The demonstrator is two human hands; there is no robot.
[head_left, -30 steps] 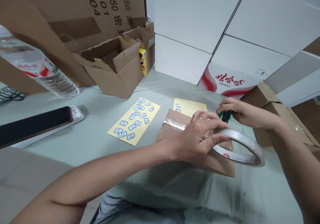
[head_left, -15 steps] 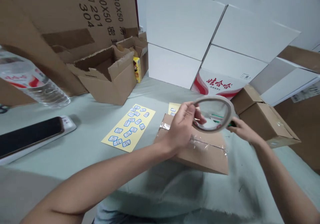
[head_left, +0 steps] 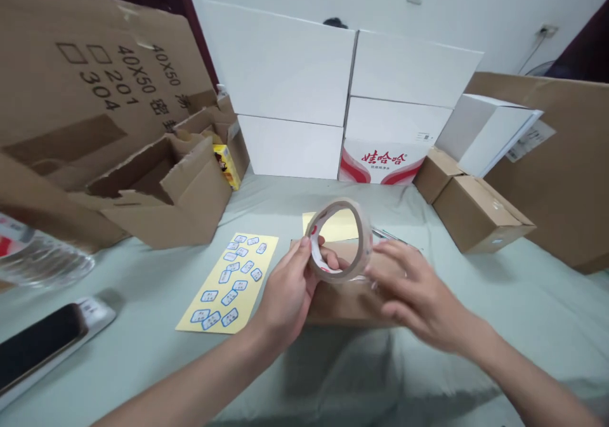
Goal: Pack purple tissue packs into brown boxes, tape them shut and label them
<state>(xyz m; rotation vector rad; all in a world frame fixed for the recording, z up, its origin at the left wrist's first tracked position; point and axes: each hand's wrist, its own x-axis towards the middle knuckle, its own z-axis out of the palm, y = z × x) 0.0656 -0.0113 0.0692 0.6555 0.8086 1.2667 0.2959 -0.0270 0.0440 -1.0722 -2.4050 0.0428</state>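
Observation:
My left hand [head_left: 292, 278] is closed on a roll of clear packing tape [head_left: 363, 243], thumb outside the ring and fingers through its hole. The roll stands on edge above a small taped cardboard box [head_left: 347, 309]. To the right of the roll is my right hand [head_left: 421, 287], open with its fingers apart. Its fingertips are close to the tape's outer side; I cannot tell whether they touch it. Behind the box lies a slim tool with silver and green parts [head_left: 383, 233], partly hidden by the right hand.
A yellow sticker sheet [head_left: 228, 287] lies to the left, with another yellow sheet [head_left: 333, 227] behind the box. Farther left are a phone [head_left: 42, 344], a water bottle [head_left: 52, 265] and an open carton [head_left: 190, 192]. Small brown boxes [head_left: 480, 211] sit on the right; white cartons [head_left: 290, 148] line the back.
My right hand has let go of the green-handled tool and come back to the tape roll. My left hand has turned the roll more upright. The view has swung right.

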